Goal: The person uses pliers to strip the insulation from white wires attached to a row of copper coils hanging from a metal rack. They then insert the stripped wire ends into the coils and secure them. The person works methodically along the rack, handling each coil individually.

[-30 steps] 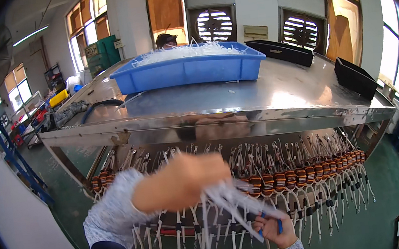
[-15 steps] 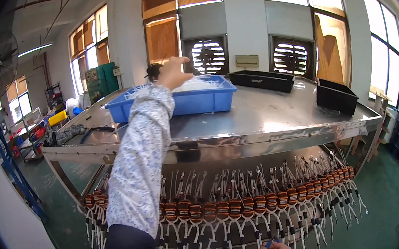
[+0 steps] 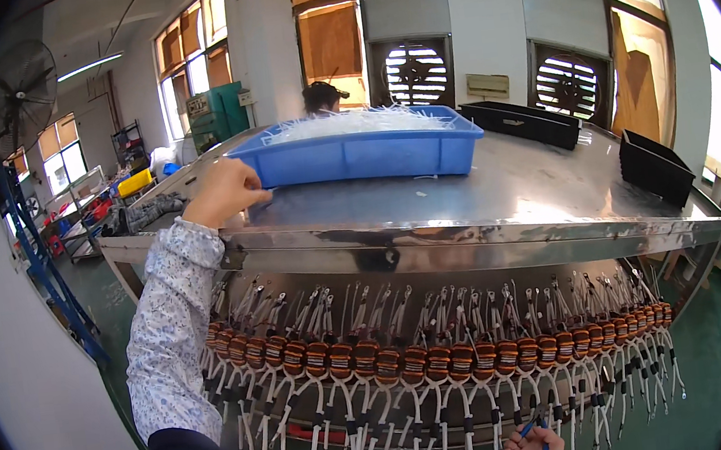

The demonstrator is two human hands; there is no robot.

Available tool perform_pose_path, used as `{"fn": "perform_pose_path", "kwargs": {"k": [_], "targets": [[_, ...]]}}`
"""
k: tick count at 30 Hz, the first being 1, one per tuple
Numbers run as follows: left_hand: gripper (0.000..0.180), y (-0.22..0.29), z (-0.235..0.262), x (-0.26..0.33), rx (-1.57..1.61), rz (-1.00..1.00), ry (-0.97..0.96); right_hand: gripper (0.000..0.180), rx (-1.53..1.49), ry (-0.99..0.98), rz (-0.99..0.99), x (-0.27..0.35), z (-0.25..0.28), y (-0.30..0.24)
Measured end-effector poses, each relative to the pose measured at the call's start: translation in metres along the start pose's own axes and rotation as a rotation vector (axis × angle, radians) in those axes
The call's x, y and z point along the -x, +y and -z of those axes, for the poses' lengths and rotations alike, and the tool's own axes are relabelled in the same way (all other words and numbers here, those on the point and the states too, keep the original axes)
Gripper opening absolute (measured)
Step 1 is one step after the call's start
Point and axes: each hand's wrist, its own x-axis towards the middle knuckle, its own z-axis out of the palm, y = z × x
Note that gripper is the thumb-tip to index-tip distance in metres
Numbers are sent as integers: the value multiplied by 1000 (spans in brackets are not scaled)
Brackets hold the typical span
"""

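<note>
Entry, head view. I log my left hand (image 3: pixel 223 192) raised to the steel table (image 3: pixel 553 194), fingers curled together, tips at or just short of the near-left corner of the blue tray (image 3: pixel 361 155); whether they pinch anything I cannot tell.

My right hand (image 3: pixel 535 449) sits low at the frame edge, fingers closed around a blue-handled tool (image 3: pixel 527 439) (pliers or cutters, too cropped to say), just below the hanging row.

Blue tray: one, ahead of the left fingertips, heaped with white tubing pieces (image 3: pixel 358 123), too many to count.

Wound coils (image 3: pixel 412 363): one long row hung under the table's front edge, copper and dark bands, roughly two dozen or more; the far right ones crowd together past counting. White-sleeved leads (image 3: pixel 467 422) dangle from them toward the right fingers.

Black bins (image 3: pixel 656 165): two, far right of both hands.

Progress, as I judge it: many leads already carry white sleeves; the tray's supply is full, so plenty appears left.
</note>
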Motion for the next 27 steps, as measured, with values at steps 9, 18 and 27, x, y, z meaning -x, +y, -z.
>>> {"fn": "perform_pose_path", "kwargs": {"k": [9,18,27], "targets": [[9,-20,-27,-21,-142,46,-169,19,-8,-125,-72,-16,-21,11],[3,72,38,11,154,-294,191,26,-28,-151,-60,-20,6,6],[28,45,14,-111,37,-54,390,26,28,30,-157,-14,-43,23]]}}
